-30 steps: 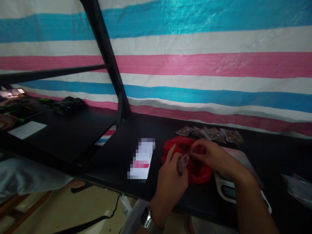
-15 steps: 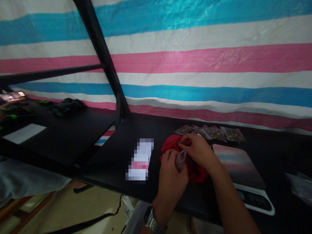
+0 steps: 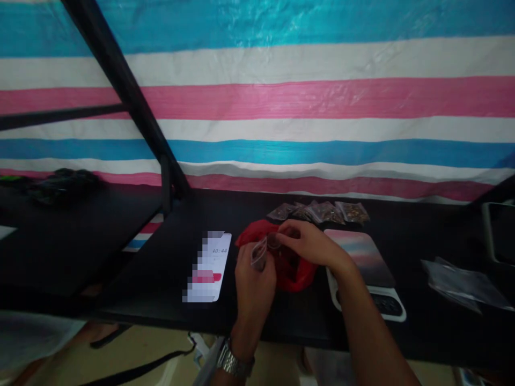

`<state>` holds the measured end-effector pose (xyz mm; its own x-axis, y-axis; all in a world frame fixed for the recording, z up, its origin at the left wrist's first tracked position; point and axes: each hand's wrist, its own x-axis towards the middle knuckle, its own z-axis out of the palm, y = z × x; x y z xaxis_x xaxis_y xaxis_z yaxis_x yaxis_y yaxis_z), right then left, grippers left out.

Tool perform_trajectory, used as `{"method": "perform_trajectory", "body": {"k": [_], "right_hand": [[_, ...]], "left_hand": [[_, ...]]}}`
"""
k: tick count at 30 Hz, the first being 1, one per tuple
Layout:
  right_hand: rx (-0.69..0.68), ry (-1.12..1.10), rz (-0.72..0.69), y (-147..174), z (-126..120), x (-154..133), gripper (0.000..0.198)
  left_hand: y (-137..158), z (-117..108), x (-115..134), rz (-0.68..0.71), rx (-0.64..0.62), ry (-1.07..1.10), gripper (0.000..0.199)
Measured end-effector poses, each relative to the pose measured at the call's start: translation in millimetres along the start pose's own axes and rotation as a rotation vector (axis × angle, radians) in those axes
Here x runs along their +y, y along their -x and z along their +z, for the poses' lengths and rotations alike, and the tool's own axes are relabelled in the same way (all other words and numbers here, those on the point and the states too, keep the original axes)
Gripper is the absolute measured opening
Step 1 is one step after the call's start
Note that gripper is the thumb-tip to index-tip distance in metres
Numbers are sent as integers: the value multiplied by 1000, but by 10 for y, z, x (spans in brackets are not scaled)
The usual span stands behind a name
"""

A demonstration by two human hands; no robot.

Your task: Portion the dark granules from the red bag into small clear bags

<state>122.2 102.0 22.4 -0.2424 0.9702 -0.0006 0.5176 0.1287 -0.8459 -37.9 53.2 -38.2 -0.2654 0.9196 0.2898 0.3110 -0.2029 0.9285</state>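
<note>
My left hand is closed around a small clear plastic bag, its mouth upward and held slightly apart. Just right of it, my right hand pinches a small, round, see-through brownish thing, perhaps a little cup, close to the bag's mouth. Both hands are over an opened red plastic bag, whose dark contents I cannot make out. Behind the red bag lie several filled clear bags holding small brownish pieces. A flat digital scale stands right of the red bag, partly behind my right forearm.
A lit phone lies left on the black table. Flat clear bags lie at the right, near a dark framed object. A slanted black post and striped sheeting stand behind.
The view has swung right, so the table things appear further left. My right hand now brings the small round thing into sight beside the bag's mouth. My left hand keeps the clear bag.
</note>
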Motion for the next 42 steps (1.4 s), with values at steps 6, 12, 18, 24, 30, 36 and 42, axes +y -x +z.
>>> {"method": "perform_trajectory", "body": {"k": [6, 12, 18, 24, 30, 36, 42], "right_hand": [[26, -166, -22, 122, -190, -72, 26], [43, -105, -154, 278, -278, -284, 23], [61, 11, -212, 381, -174, -527, 12], [51, 109, -324, 411, -114, -592, 25], [69, 103, -415, 416, -92, -586, 31], [226, 107, -395, 333, -134, -406, 18], [21, 367, -135, 330, -200, -97, 25]], "left_hand": [[30, -123, 57, 165, 151, -222, 10], [64, -102, 150, 253, 61, -214, 21], [77, -27, 156, 74, -22, -4, 11], [64, 7, 160, -73, -101, 238, 20], [49, 63, 251, -115, -72, 341, 24], [28, 11, 241, -44, 18, 201, 19], [170, -120, 276, 6, 1, -28, 15]]}}
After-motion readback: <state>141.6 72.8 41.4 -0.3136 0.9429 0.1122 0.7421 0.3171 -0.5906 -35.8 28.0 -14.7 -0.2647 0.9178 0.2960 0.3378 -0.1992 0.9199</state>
